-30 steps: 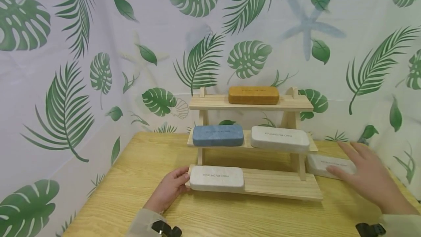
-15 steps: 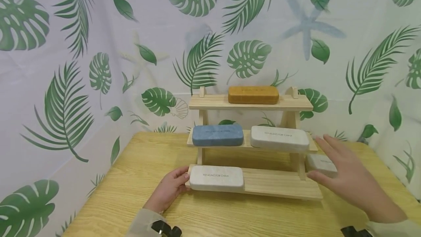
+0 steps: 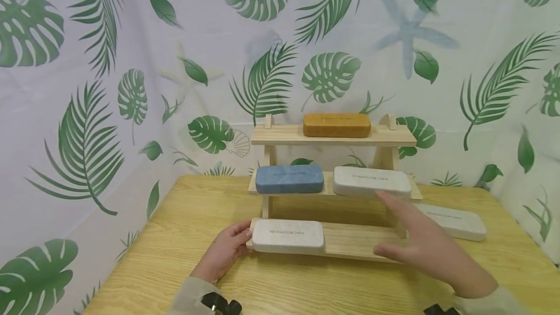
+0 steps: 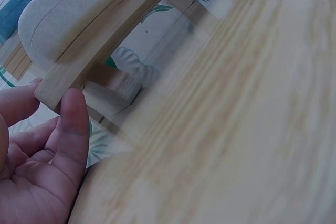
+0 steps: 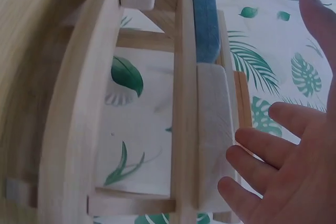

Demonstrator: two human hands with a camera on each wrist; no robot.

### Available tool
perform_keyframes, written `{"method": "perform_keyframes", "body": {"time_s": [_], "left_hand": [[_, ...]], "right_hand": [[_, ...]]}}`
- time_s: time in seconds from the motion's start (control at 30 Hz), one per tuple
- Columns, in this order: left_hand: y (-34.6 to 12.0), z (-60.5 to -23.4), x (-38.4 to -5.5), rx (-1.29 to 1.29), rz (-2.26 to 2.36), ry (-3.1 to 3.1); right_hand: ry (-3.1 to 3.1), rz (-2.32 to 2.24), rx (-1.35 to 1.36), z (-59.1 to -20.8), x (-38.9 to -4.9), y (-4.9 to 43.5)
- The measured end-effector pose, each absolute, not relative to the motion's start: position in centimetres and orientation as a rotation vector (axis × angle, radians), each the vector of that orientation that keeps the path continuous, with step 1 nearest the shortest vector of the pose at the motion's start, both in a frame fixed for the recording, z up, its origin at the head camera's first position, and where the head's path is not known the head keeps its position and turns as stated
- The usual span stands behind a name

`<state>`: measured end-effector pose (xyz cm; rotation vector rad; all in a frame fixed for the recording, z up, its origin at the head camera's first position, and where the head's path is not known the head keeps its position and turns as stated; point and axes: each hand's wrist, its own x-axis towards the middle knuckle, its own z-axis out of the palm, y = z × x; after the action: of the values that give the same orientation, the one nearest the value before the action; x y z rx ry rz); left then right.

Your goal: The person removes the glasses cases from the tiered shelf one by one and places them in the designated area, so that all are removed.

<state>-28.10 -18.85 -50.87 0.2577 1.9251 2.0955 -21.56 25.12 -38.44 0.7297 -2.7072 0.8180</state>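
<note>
Leafy backdrop (image 3: 280, 38), wooden tabletop (image 3: 153, 266), tiered rack (image 3: 352, 241) before you.
Your left hand (image 3: 225, 249) pinches the rack low at its left end; your outstretched, unladen right hand (image 3: 430, 242) is nearer the middle-tier white case (image 3: 369, 178), lying lengthwise left-to-right, ahead and leftward (contact unclear).

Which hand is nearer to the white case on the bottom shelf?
Left. The left hand pinches the end of the bottom shelf, close beside the white case; the right hand is farther off, beyond the case's right end.
</note>
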Motion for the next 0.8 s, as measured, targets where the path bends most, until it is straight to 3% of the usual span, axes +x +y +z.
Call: {"method": "perform_keyframes", "body": {"time_s": [0.37, 0.8], "left_hand": [[-18.8, -50.8, -28.1, 0.264, 2.098, 1.925], [-18.8, -50.8, -28.1, 0.267, 2.105, 1.917]], "right_hand": [[-2.669, 0.783, 0.897, -41.0, -23.0, 21.9], [-2.807, 0.926, 0.867, -43.7, -25.8, 17.8]]}}
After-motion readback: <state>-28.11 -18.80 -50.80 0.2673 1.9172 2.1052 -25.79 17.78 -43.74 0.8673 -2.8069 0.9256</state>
